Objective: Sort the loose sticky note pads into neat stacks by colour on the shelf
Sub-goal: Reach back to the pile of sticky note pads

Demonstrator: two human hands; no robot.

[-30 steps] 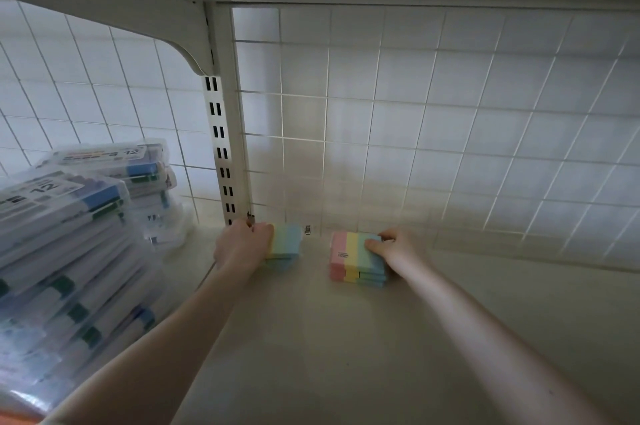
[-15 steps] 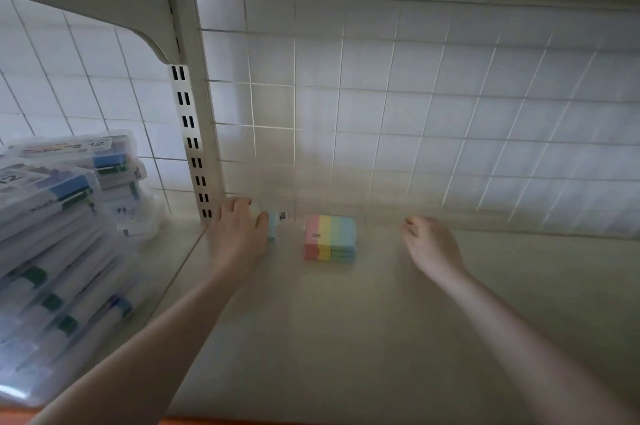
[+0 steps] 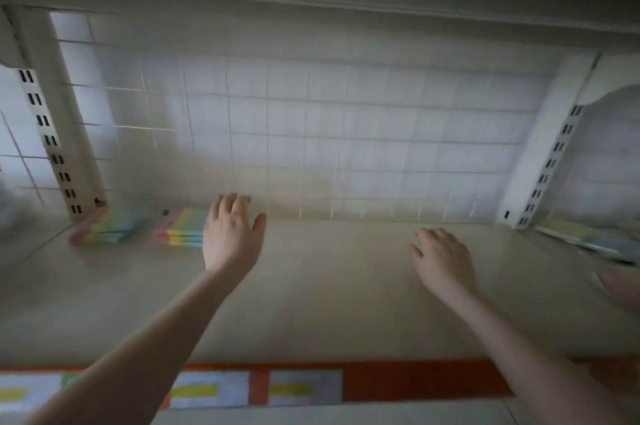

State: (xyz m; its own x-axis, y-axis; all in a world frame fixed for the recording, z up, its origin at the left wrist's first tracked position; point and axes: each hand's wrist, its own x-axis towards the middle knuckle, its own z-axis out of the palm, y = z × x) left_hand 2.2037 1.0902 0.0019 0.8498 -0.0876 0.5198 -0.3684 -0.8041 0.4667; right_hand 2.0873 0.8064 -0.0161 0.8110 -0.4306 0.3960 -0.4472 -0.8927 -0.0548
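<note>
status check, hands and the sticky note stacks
Left hand open, right hand open, both empty. Two rainbow sticky note stacks side by side at back left of shelf. Nothing in the way.

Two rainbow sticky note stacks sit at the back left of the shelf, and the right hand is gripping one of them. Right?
Not quite. The head view shows the right hand open over bare shelf, holding nothing. Both stacks, one by the upright and one beside it, do sit back left.

I judge this a shop: a retail shelf (image 3: pixel 329 303) with slotted uprights (image 3: pixel 52 144), wire grid back panel (image 3: pixel 311 134), orange front strip carrying price labels (image 3: pixel 304 388), and stacked sticky note pads (image 3: pixel 181 227) far left.
</note>
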